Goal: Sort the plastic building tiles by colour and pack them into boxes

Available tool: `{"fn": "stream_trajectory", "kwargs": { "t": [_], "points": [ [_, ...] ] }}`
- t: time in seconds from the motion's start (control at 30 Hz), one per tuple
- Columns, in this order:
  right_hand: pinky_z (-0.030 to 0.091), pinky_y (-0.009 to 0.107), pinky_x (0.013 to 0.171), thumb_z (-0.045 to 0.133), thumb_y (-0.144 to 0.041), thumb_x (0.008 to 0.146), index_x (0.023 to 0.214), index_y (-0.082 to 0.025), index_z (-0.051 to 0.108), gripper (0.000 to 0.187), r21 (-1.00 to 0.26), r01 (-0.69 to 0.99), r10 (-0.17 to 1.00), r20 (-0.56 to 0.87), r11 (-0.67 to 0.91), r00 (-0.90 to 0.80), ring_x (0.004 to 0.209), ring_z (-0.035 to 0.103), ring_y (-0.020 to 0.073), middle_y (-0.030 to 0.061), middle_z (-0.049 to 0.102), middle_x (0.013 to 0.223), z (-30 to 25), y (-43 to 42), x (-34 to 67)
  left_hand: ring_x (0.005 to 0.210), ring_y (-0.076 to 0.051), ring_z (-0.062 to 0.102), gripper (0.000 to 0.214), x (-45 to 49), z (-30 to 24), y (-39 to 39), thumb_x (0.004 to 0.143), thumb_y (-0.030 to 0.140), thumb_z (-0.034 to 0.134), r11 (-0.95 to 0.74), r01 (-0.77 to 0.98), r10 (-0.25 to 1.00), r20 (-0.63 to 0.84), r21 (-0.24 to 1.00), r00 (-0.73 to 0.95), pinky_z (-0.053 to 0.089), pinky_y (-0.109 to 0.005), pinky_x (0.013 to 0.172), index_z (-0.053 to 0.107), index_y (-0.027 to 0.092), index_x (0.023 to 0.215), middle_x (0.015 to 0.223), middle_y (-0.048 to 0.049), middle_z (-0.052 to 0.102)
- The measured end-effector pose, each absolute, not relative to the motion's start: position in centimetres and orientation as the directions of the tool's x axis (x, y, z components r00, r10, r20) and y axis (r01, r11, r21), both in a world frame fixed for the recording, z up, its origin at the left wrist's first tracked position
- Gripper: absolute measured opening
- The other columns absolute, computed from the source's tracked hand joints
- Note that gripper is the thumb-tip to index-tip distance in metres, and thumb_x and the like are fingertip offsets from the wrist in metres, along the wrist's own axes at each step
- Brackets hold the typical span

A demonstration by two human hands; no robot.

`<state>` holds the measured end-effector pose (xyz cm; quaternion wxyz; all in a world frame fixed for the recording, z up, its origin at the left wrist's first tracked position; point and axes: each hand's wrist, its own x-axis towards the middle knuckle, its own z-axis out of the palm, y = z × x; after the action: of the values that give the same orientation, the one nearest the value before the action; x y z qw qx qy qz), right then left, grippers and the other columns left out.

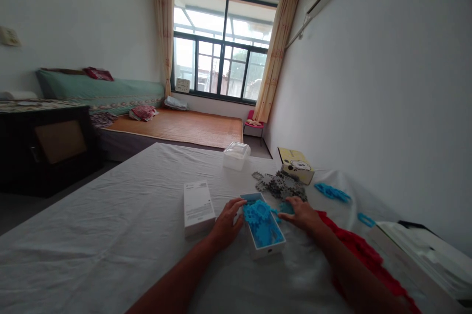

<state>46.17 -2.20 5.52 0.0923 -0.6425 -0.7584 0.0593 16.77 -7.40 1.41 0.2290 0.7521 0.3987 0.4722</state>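
Note:
A small white box lies on the white sheet, filled with light-blue interlocking plastic pieces that stick up over its far end. My left hand is at the box's left side, its curled fingertips on the rim near the far corner. Just right of the box, my right hand has its thumb and fingers around a teal plastic piece. Part of that piece is hidden by the fingers. Left of my left hand lies a white box lid with small print.
Beyond my right hand are a pile of grey interlocking pieces and a yellow cartoon box. A clear plastic container stands farther back. Blue pieces, red pieces and a white case lie to the right.

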Motion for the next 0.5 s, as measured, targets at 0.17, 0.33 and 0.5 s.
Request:
{"fn": "stream_trajectory", "kwargs": {
  "t": [0.17,0.33,0.5],
  "points": [
    [0.038,0.042,0.089,0.056,-0.054,0.075,0.114,-0.021,0.056,0.052,-0.151,0.975,0.984,0.107,0.161,-0.145,0.107,0.05,0.0313,0.0122,0.055,0.122,3.7,-3.5,44.0,0.123,-0.023,0.044,0.043,16.8,1.8,-7.6,0.085,0.017,0.044,-0.567,0.389,0.823,0.511,0.726,0.247,0.048,-0.042,0.095,0.049,0.026,0.126,0.132,-0.0088,0.046],
    [0.04,0.036,0.088,0.057,-0.019,0.068,0.096,-0.019,0.058,0.028,-0.226,0.917,0.941,0.164,0.329,-0.297,0.097,0.055,0.0235,0.0078,0.06,0.105,3.4,-3.6,44.9,0.121,-0.022,0.046,0.042,16.8,1.9,-7.8,0.085,0.016,0.043,-0.573,0.363,0.819,0.517,0.734,0.247,0.051,-0.039,0.092,0.049,0.026,0.126,0.131,-0.0086,0.046],
    [0.044,0.034,0.088,0.047,-0.005,0.061,0.109,-0.018,0.054,0.05,-0.284,0.921,0.945,0.264,0.267,-0.192,0.103,0.058,0.0225,0.0101,0.06,0.112,2.6,-3.2,47.0,0.119,-0.022,0.047,0.04,16.8,1.8,-7.7,0.085,0.017,0.044,-0.566,0.358,0.825,0.513,0.743,0.239,0.053,-0.037,0.089,0.051,0.025,0.124,0.128,-0.0087,0.047]
  ]
}}
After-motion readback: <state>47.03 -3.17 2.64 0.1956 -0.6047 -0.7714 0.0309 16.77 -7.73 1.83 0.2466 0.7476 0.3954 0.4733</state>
